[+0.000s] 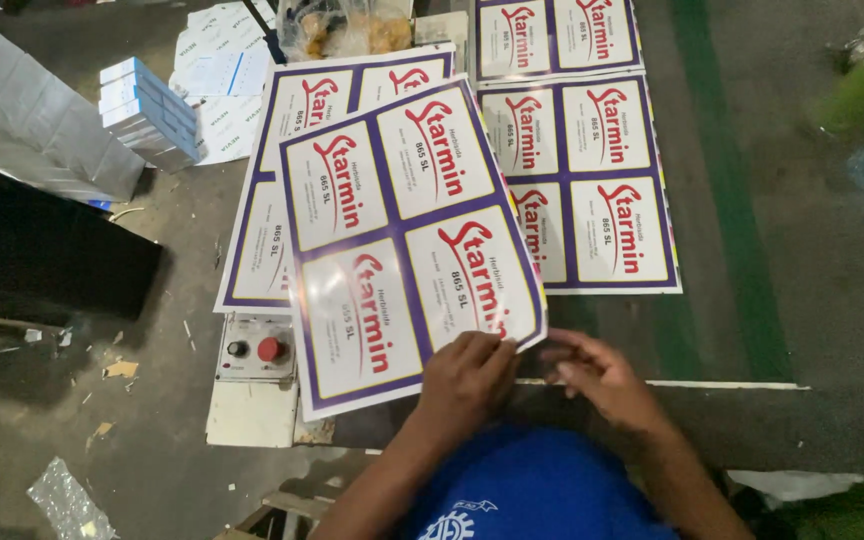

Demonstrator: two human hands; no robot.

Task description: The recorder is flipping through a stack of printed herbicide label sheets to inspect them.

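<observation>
Purple-white label sheets [407, 235] overlapping; blue-white boxes [149, 112] left.

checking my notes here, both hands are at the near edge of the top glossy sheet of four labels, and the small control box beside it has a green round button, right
Not quite. The head view shows the round button on the small control box is red, not green. The rest holds: the left hand and right hand are at the near edge of the top glossy sheet of four labels.

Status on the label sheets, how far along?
Done: several purple-bordered label sheets already lie spread flat on the floor. In hand: the left hand pinches the near edge of the top sheet, which sits skewed over the others; the right hand is beside its corner, fingers spread. Left: that sheet is not yet lying flat and square.
</observation>
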